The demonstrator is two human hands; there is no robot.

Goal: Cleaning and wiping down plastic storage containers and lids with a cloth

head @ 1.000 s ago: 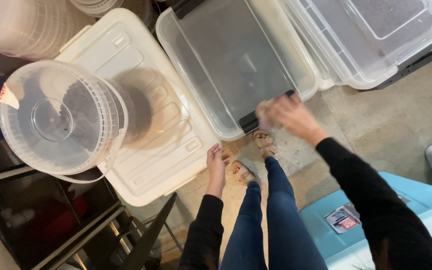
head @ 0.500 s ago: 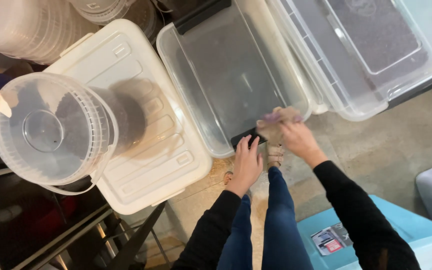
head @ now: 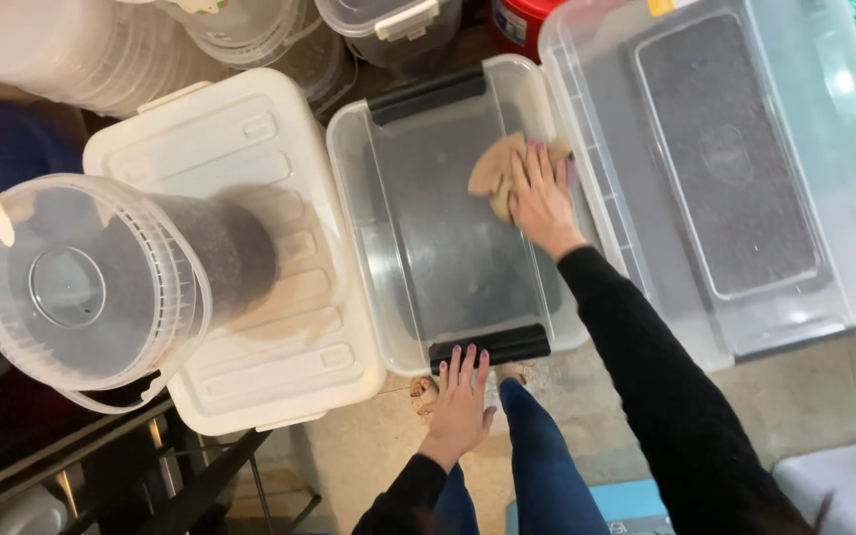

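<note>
Two hands [head: 543,193], one cloth [head: 494,170], one lidded bucket [head: 81,285].

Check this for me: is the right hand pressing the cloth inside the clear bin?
Yes, the right hand lies flat on the tan cloth inside the clear bin.

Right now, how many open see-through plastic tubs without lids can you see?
2. The smaller tub sits in the middle, where the right hand presses a tan cloth and the left hand holds its near handle. The larger tub sits to its right. Others may be hidden.
</note>
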